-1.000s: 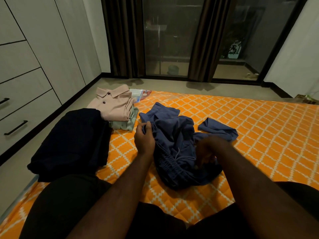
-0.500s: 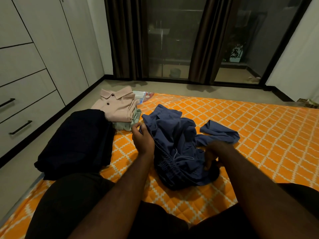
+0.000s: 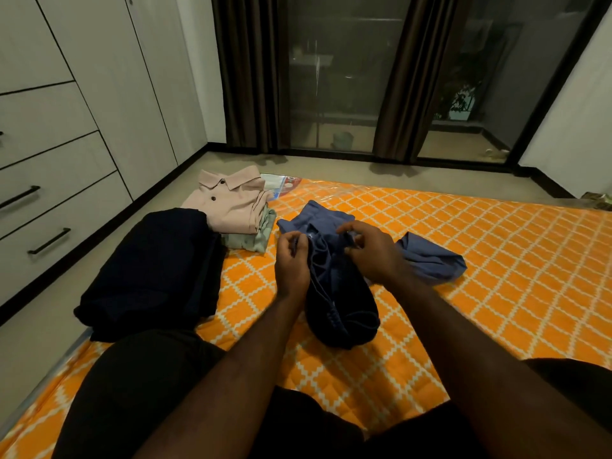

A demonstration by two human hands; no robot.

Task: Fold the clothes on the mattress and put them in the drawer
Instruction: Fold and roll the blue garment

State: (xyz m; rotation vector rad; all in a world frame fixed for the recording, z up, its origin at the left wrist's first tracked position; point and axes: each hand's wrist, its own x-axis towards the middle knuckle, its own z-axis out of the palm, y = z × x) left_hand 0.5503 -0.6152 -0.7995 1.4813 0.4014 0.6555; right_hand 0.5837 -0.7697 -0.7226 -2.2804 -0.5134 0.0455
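A crumpled blue garment [image 3: 341, 303] lies on the orange quilted mattress [image 3: 496, 260] in front of me. My left hand [image 3: 293, 261] pinches its upper edge on the left. My right hand [image 3: 371, 251] grips the same edge just to the right, lifting the cloth a little. One blue part trails off to the right on the mattress. A folded pink collared shirt [image 3: 228, 202] rests on a folded pale green garment [image 3: 255, 238] at the mattress's far left corner. A folded dark garment [image 3: 155, 270] lies beside them, nearer to me.
White drawers with black handles [image 3: 49, 241] line the wall on the left, all closed, across a strip of floor. Dark curtains and glass doors stand beyond the mattress. A plastic packet [image 3: 281, 185] lies behind the pink shirt. My legs in black shorts fill the foreground.
My right hand has come up from the garment's lower right to its top edge, close to my left hand. The blue cloth is gathered and raised between both hands.
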